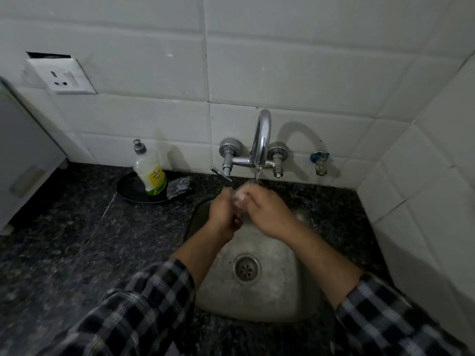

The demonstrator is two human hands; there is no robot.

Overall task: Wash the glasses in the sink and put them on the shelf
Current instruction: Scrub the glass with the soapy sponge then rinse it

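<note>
Head view — glass (240,199) held under the running tap (261,140).
My left hand (223,214) and right hand (268,214) both curl round the clear glass, gripping it over the back of the sink (272,291) — a thin stream falls onto it. A soap bottle (150,173) stands on a black plate (128,188) at the worktop's (77,240) back edge.

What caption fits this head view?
Left hand and right hand hold a clear glass under the running tap over the sink.
</note>
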